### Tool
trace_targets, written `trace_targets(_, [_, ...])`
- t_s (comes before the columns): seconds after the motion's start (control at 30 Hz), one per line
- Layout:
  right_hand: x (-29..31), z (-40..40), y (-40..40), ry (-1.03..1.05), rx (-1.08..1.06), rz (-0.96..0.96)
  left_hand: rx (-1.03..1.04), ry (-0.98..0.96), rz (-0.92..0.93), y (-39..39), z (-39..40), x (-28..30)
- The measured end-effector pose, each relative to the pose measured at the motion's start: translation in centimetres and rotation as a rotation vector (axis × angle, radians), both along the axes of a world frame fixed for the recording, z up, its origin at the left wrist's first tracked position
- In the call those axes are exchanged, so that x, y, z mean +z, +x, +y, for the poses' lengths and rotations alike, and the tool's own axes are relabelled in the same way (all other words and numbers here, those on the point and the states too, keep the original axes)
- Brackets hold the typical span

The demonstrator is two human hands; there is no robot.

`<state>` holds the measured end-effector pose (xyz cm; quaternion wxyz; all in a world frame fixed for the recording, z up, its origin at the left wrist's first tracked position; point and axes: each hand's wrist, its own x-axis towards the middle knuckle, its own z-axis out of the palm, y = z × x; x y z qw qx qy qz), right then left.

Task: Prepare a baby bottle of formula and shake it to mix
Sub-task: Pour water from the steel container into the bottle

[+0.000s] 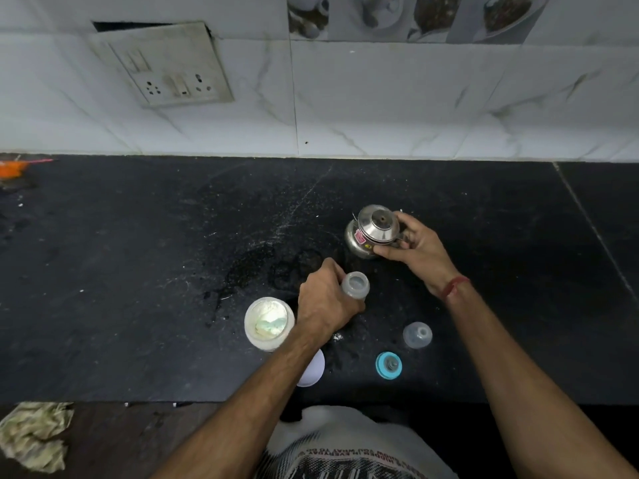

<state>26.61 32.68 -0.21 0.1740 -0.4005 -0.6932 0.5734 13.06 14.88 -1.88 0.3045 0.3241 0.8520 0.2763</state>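
Upright, the open baby bottle (pixel 355 285) stands mid-counter (pixel 138 271), mouth up, and my left hand (pixel 325 299) is wrapped around its body. My right hand (pixel 416 248) clasps the lidded steel pot (pixel 371 231) just beyond; its red sticker is unreadable. An open formula jar (pixel 269 323) sits left of the bottle.

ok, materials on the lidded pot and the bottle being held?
Lidded pot: looks like polished stainless steel, with mirror-like highlights on lid and body. Baby bottle: probably translucent plastic, cloudy grey with a matte neck; glass can't be ruled out.
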Motion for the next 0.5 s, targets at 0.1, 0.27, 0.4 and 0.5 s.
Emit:
trace_targets(0.1, [-0.4, -0.3, -1.9, -0.042, 0.087, -0.027, -0.009, 0.002, -0.008, 0.7, -0.6, -0.3])
trace_targets(0.27, [-1.2, -0.5, -3.6, -0.063, 0.229, -0.139, -0.059, -0.015, 0.041, 1.5, -1.0, -0.3])
trace_targets(0.4, [-1.8, -0.4, -4.0, -0.045, 0.262, -0.165, -0.064, -0.03, 0.05, 1.4, -0.9, -0.4])
trace_targets(0.5, [-2.0, -0.2, -3.9, -0.017, 0.288, -0.193, -0.063, -0.033, 0.053, 1.3, -0.9, -0.4])
